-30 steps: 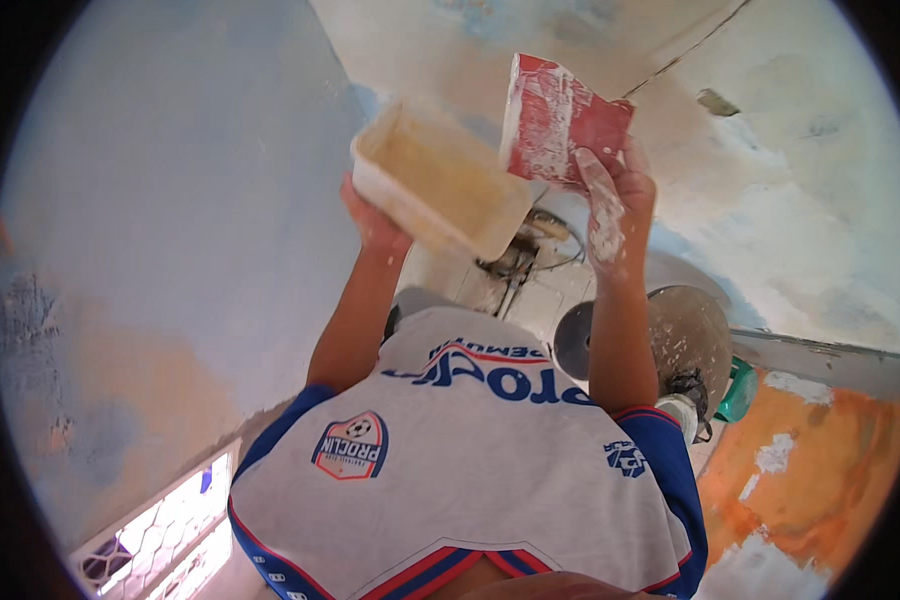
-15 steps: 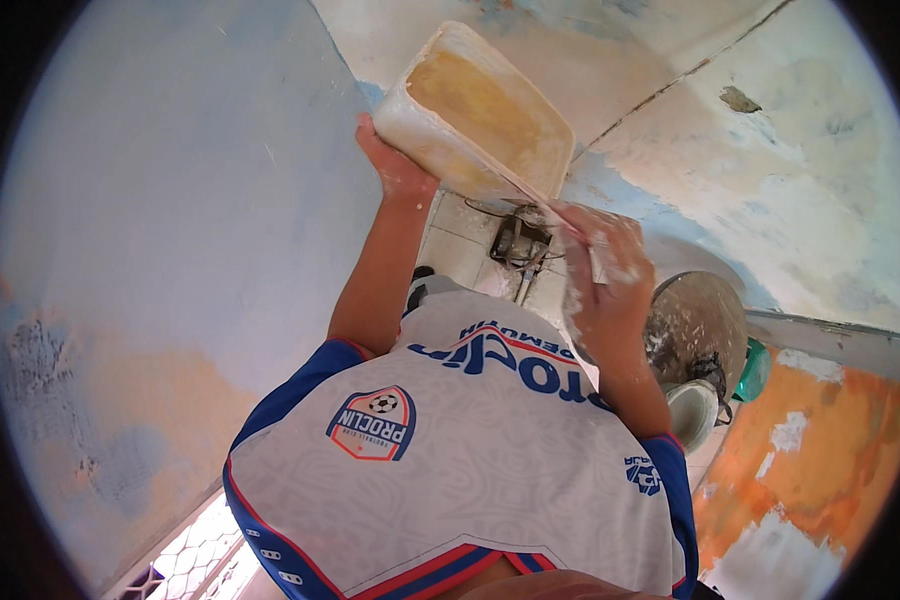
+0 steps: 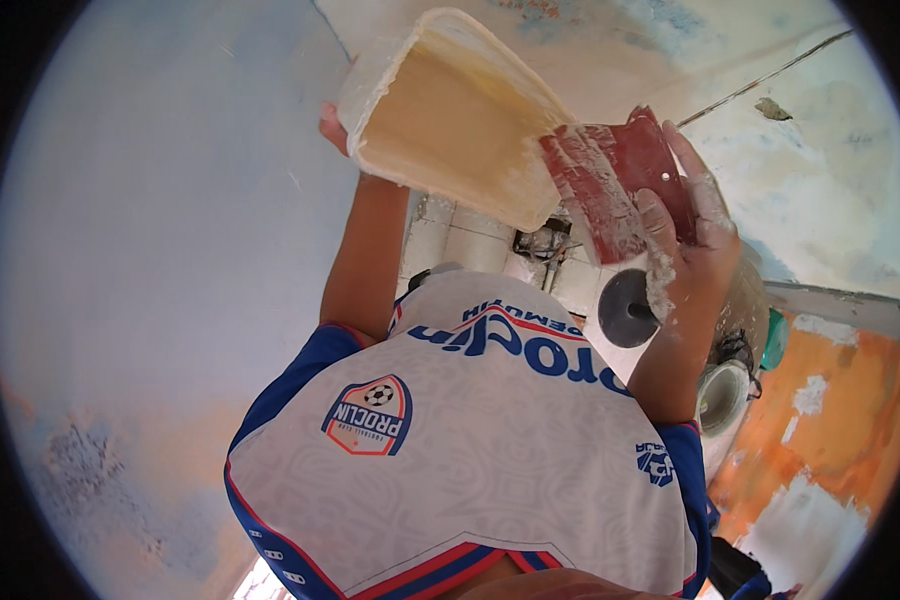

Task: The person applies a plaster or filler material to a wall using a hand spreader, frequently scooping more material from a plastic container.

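Note:
My left hand (image 3: 333, 128) is closed on the side of a whitish rectangular plastic tub (image 3: 363, 90), which it holds up and tilted so that the inside faces me. Most of its fingers are hidden behind the tub. A smooth tan-yellow colour fills the inside; whether that is paste or bare plastic I cannot tell. In my right hand (image 3: 698, 235), a flat dark red putty scraper (image 3: 625, 160) is gripped, its thumb lying across the face. White paste streaks the blade and smears the hand. The blade's left edge overlaps the tub's right rim in view.
A patchy painted wall (image 3: 170, 200) rises close on my left. Below lie pale floor tiles (image 3: 460, 235) with a dirty boxy object (image 3: 542, 243). At right are a dark disc (image 3: 627, 308), a whitish bucket (image 3: 722, 397), a green item (image 3: 774, 340) and an orange patched surface (image 3: 820, 390).
The scraper has come away from the tub's edge, swung right and turned its broad paste-streaked face into view. The tub has shifted a little left and tipped further toward me.

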